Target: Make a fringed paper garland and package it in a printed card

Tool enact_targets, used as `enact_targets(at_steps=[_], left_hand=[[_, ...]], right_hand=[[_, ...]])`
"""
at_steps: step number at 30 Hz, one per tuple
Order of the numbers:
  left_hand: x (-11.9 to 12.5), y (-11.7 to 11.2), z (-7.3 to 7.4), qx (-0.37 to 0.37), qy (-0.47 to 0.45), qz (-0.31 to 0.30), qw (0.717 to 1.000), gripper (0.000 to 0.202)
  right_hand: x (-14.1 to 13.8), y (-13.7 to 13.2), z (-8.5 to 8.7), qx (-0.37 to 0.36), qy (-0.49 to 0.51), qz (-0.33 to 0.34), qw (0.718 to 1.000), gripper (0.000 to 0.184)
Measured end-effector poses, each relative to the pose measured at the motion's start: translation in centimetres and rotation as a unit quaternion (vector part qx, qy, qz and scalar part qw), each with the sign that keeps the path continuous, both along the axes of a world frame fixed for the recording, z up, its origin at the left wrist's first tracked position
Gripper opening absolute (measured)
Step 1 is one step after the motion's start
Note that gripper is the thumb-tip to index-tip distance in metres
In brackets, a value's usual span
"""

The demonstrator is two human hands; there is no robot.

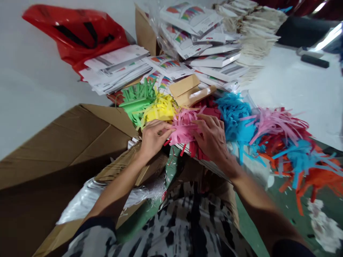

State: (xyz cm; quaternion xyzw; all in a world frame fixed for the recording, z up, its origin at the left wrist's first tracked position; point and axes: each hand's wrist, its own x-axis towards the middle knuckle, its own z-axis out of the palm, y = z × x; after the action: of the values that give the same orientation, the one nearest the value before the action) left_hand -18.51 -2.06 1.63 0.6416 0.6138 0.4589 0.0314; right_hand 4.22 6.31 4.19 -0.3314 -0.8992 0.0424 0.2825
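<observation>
A pink fringed paper tassel (183, 132) is stretched flat between my two hands at the table's front edge. My left hand (153, 138) pinches its left end between thumb and fingers. Its right end is in my right hand (212, 137), fingers closed on the paper. Left of it lie a yellow fringe bundle (160, 109) and a green one (138, 100). To the right are blue fringes (234, 116) and a loose pink bunch (277, 123). Red strips (200, 151) show under my right hand.
A brown cardboard box (69, 142) stands open at the left. Printed white packets (191, 18) are piled at the back, beside a red plastic bag (80, 35) and stacked beige paper (257, 28). A small brown carton (187, 91) lies behind the fringes. Orange fringe (321, 178) hangs at the right.
</observation>
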Motion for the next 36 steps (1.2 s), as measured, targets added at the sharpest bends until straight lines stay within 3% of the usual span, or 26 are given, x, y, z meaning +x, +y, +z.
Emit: enact_targets(at_steps=[3,7,9,11,14,16,18,21,24,27,28,30,31,34,36], left_hand=[[0.2,0.0,-0.3,0.027,-0.020,0.003,0.999,0.018],[0.2,0.2,-0.4,0.041,0.001,-0.018,0.999,0.009],[0.3,0.3,-0.6,0.069,0.007,-0.027,0.997,0.007],[0.4,0.4,-0.7,0.065,0.005,-0.019,0.998,0.011],[0.6,0.8,-1.1,0.077,0.018,-0.003,0.997,0.015],[0.5,1.2,-1.5,0.101,0.040,0.003,0.994,0.014],[0.5,1.5,-1.9,0.114,0.058,0.007,0.992,0.013],[0.6,1.4,-1.9,0.113,0.064,0.000,0.992,0.011],[1.0,0.8,-1.3,0.081,0.051,-0.004,0.995,0.008],[1.3,0.5,-0.8,0.070,0.041,-0.016,0.997,0.008],[1.3,0.5,-0.7,0.071,0.040,-0.022,0.996,0.008],[1.3,0.5,-0.7,0.076,0.040,-0.031,0.996,0.009],[1.4,0.5,-0.6,0.079,0.040,-0.035,0.996,0.010],[1.5,0.4,-0.4,0.091,0.036,-0.050,0.994,0.011],[1.6,0.2,-0.2,0.092,0.035,-0.059,0.993,0.012]], right_hand=[[4.2,-2.4,-0.1,-0.008,0.008,-0.057,0.998,0.031],[14.8,-6.8,-1.9,0.022,-0.043,-0.221,0.974,0.028],[20.6,-9.4,-2.8,0.056,-0.100,-0.318,0.941,0.028],[25.4,-11.8,-3.6,0.078,-0.151,-0.429,0.887,0.033],[30.0,-13.7,-4.4,0.037,-0.196,-0.556,0.807,0.044],[31.9,-13.8,-4.7,-0.026,-0.201,-0.576,0.792,0.041],[33.2,-13.4,-4.9,-0.068,-0.192,-0.567,0.798,0.042],[34.5,-13.1,-4.4,-0.066,-0.172,-0.553,0.813,0.049],[34.2,-12.8,-2.8,-0.033,-0.182,-0.515,0.837,0.052],[30.8,-11.3,-0.5,0.030,-0.171,-0.477,0.862,0.042],[28.8,-10.5,0.3,0.057,-0.134,-0.456,0.878,0.035],[23.6,-8.4,1.6,0.078,-0.060,-0.310,0.946,0.021],[20.4,-7.2,2.2,0.082,-0.032,-0.242,0.966,0.016],[10.6,-3.8,2.8,0.090,0.019,-0.082,0.992,0.006],[5.2,-1.9,2.6,0.077,-0.008,-0.016,0.997,0.015]])
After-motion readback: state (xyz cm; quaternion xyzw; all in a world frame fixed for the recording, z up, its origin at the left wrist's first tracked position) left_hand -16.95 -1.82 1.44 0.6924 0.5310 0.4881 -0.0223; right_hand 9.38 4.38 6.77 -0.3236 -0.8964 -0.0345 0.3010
